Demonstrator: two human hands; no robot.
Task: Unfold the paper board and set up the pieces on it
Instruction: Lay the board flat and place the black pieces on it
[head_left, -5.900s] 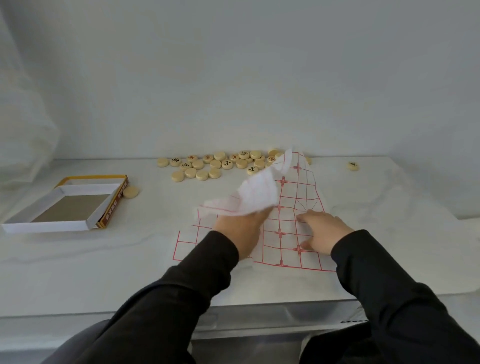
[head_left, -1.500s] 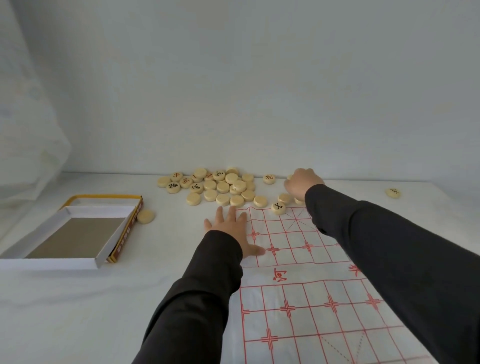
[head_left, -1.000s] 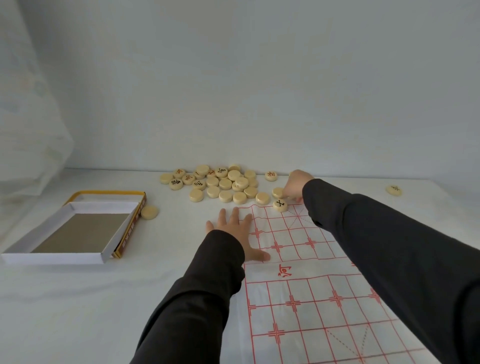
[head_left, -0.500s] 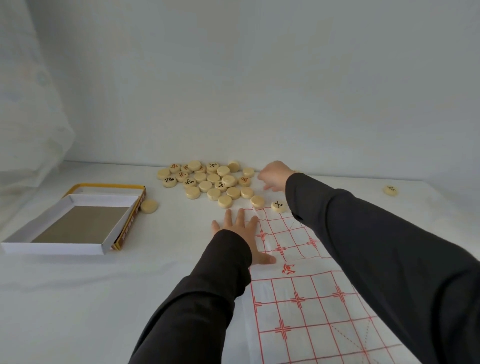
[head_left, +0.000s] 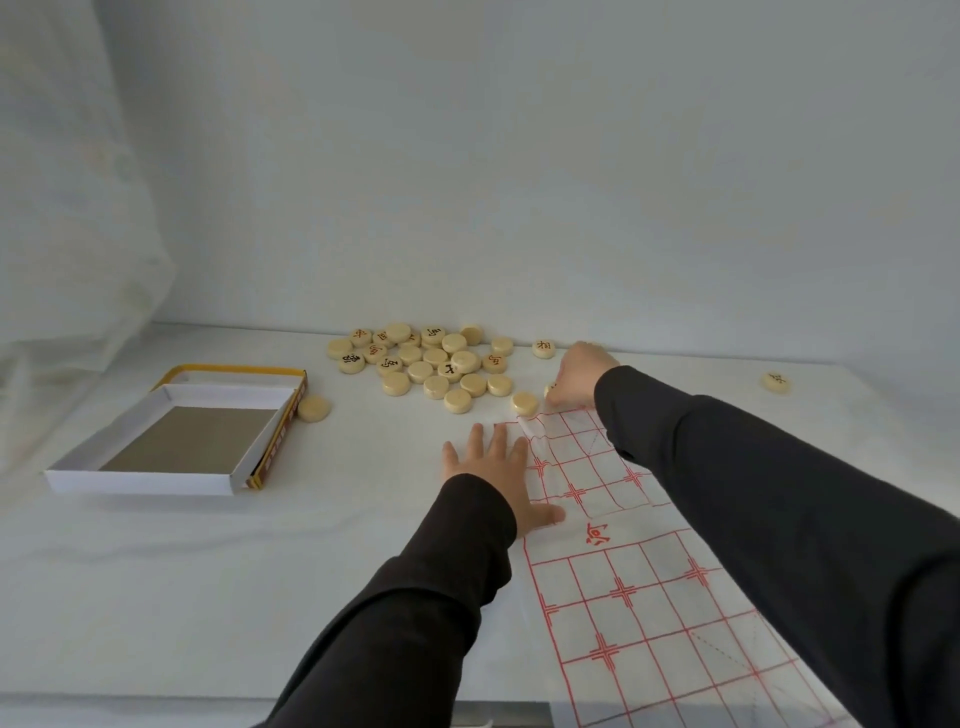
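Observation:
The paper board (head_left: 644, 587), white with a red grid, lies unfolded on the white table and runs from the near right toward the middle. My left hand (head_left: 496, 467) lies flat with spread fingers on the board's far left corner. My right hand (head_left: 576, 376) reaches past the board's far edge with curled fingers, and it grips a round cream piece (head_left: 550, 388) that peeks out at its left side. A heap of several cream pieces (head_left: 436, 361) with red and black characters lies beyond the board. One piece (head_left: 524, 402) sits just left of my right hand.
An open white and yellow box (head_left: 171, 431) rests at the left, with one piece (head_left: 313, 408) beside it. A lone piece (head_left: 776, 382) lies far right. Another piece (head_left: 544, 347) sits by the back wall. A sheer curtain (head_left: 62, 208) hangs at the left.
The board went from half folded to spread flat. In the last half second my right hand came back from the far pieces toward the board's far edge. My left hand stayed pressed on the corner.

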